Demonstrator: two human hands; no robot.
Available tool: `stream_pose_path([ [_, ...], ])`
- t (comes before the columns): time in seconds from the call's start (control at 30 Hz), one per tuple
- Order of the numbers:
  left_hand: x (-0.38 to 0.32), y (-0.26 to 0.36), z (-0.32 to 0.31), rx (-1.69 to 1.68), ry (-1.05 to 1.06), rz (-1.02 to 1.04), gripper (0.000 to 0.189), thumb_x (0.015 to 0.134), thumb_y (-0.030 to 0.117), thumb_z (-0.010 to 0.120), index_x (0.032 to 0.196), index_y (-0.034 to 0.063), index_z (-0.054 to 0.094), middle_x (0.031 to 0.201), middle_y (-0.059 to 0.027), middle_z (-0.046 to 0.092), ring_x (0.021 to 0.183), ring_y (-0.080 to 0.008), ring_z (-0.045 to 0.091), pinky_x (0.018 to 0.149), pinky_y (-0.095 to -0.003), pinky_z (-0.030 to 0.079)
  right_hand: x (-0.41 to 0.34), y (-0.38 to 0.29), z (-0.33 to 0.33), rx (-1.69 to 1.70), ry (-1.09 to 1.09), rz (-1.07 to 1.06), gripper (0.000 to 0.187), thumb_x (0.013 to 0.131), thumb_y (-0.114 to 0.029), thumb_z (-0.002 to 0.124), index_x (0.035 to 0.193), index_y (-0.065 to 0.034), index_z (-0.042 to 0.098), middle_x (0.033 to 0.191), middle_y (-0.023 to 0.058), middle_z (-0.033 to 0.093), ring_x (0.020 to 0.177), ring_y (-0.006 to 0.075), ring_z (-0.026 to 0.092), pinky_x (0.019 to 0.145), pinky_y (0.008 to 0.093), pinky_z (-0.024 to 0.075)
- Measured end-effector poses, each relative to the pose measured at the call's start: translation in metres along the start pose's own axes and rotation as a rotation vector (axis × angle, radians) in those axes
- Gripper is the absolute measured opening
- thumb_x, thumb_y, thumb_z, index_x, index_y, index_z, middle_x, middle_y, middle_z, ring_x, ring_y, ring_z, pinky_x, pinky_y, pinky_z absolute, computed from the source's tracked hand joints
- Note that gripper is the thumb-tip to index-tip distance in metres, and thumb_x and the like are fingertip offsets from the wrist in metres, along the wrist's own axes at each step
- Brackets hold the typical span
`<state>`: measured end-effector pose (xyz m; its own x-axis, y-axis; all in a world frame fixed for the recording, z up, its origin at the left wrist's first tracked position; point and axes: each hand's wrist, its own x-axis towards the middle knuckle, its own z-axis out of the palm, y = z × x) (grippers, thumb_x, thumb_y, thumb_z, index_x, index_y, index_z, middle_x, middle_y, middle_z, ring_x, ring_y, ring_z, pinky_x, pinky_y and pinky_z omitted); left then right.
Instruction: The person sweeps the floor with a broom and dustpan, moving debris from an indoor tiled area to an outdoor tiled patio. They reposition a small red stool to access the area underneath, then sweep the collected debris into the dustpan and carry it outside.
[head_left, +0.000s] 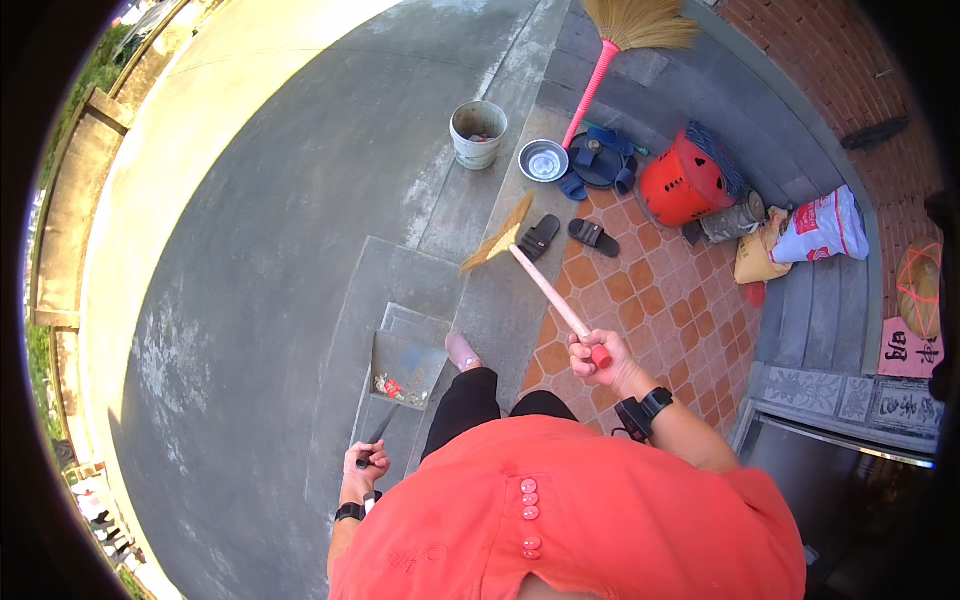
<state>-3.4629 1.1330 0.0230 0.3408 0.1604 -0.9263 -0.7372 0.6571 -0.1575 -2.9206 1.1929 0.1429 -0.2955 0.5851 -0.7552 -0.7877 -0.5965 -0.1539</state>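
Observation:
My right hand (600, 354) grips the pale handle of a straw broom (551, 294) near its red end cap. The broom's bristles (501, 236) point away from me, beside a pair of dark slide sandals (538, 236). In my left hand (367, 461) is the black handle of a metal dustpan (424, 356). Its pan holds small red and pale debris (390, 387) near the handle side. The dustpan lies over the edge of a concrete step (397, 262), close to my pink shoe (462, 351).
A white bucket (475, 150) with some rubbish inside stands ahead. Near it are a metal basin (544, 160), a second broom with a pink handle (592, 90) and blue sandals (600, 154). An orange-red bucket (675, 184) and sacks (817, 229) line the tiled wall at right.

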Motion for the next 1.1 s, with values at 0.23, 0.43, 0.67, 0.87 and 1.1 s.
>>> stream_pose_path([
  [0.23, 0.021, 0.060, 0.131, 0.055, -0.079, -0.089, 0.024, 0.061, 0.008, 0.054, 0.081, -0.0042, 0.052, 0.066, -0.0047, 0.045, 0.051, -0.0146, 0.039, 0.053, -0.0280, 0.035, 0.082, -0.086, 0.018, -0.102, 0.096, 0.048, 0.013, 0.071, -0.011, 0.055, 0.075, -0.0056, 0.044, 0.055, 0.0071, 0.045, 0.039, 0.0205, 0.041, 0.040, 0.0317, 0.0323],
  [0.43, 0.055, 0.077, 0.276, 0.051, -0.166, -0.086, 0.016, 0.059, 0.007, 0.053, 0.073, -0.0006, 0.051, 0.072, -0.0074, 0.050, 0.051, -0.0145, 0.041, 0.051, -0.0278, 0.035, 0.069, -0.154, -0.009, -0.393, 0.140, 0.014, 0.016, 0.065, -0.002, 0.060, 0.077, 0.0011, 0.050, 0.052, 0.0076, 0.044, 0.032, 0.0203, 0.040, 0.033, 0.0312, 0.0321],
  [0.67, 0.058, 0.066, 0.446, 0.158, -0.181, 0.112, 0.016, 0.058, 0.005, 0.052, 0.073, -0.0007, 0.052, 0.070, -0.0069, 0.051, 0.049, -0.0140, 0.041, 0.049, -0.0273, 0.034, -0.020, -0.206, -0.054, -0.573, 0.084, 0.088, 0.025, 0.063, 0.003, 0.063, 0.085, 0.0010, 0.052, 0.058, 0.0118, 0.052, 0.039, 0.0233, 0.054, 0.034, 0.0344, 0.0394],
  [0.87, 0.057, 0.057, 0.561, 0.211, -0.303, 0.172, 0.016, 0.059, 0.004, 0.052, 0.075, -0.0001, 0.052, 0.068, -0.0060, 0.051, 0.048, -0.0153, 0.042, 0.049, -0.0282, 0.034, -0.063, -0.261, -0.094, -1.461, 0.546, 0.107, 0.026, 0.064, -0.005, 0.070, 0.087, 0.0005, 0.060, 0.071, 0.0177, 0.063, 0.063, 0.0320, 0.064, 0.056, 0.0397, 0.0500],
  [1.1, 0.072, 0.068, 0.653, 0.317, -0.440, 0.188, 0.016, 0.061, 0.004, 0.051, 0.077, 0.0011, 0.052, 0.068, -0.0057, 0.050, 0.048, -0.0157, 0.039, 0.048, -0.0290, 0.033, -0.098, -0.262, -0.093, -1.556, 0.771, 0.022, 0.040, 0.061, -0.022, 0.080, 0.094, -0.0041, 0.067, 0.086, 0.0168, 0.067, 0.082, 0.0327, 0.066, 0.072, 0.0404, 0.0503],
])
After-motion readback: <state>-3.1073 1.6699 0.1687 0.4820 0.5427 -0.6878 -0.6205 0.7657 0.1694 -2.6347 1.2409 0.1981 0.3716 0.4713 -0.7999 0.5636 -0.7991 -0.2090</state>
